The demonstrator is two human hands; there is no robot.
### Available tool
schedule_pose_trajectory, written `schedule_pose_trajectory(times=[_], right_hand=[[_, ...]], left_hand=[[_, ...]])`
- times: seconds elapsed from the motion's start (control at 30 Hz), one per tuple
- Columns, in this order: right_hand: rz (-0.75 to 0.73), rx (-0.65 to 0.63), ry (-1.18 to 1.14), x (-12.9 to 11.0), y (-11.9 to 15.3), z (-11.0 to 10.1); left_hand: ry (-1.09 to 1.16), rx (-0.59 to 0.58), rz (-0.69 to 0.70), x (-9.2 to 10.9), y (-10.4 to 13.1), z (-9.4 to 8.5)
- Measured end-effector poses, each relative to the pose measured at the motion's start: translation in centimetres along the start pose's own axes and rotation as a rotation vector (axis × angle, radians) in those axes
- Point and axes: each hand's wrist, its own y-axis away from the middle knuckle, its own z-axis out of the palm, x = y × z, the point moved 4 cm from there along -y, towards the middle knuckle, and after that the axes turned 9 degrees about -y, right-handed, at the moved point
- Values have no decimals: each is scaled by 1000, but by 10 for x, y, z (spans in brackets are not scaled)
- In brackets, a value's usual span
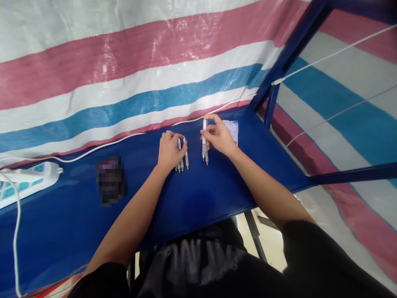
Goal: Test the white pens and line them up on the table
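Several white-and-grey pens (186, 160) lie side by side on the blue table, tips toward me. My left hand (170, 150) covers their left and upper parts, its thumb and fingers curled about the group. To the right, my right hand (219, 135) pinches a white pen with a grey grip (204, 140) between thumb and forefinger, its tip pointing toward me. Just under and beside that one shows another grey-gripped pen (206, 157), partly hidden by the fingers. Whether the right hand also touches this second pen, I cannot tell.
A white printed paper or card (232, 130) lies behind my right hand. On the left are a dark pixelated object (111, 181) and a white power strip (40, 178) with cables. Striped sheeting (130, 82) hangs along the back; a blue frame post (279, 68) rises at right.
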Motion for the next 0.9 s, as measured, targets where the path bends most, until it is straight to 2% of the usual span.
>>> schedule_pose_trajectory(times=[0.17,0.3,0.53,0.77,0.9], right_hand=[[14,-30,23,1,0,0],[12,-82,29,4,2,2],[2,-40,51,5,0,0],[16,-47,84,4,2,3],[13,-56,88,1,5,5]], left_hand=[[-31,-47,-6,3,-1,0],[-87,-133,-23,5,-1,0],[-167,-228,-51,9,-2,-4],[-191,-219,-106,13,-4,-3],[-107,-175,-164,10,-5,-3]])
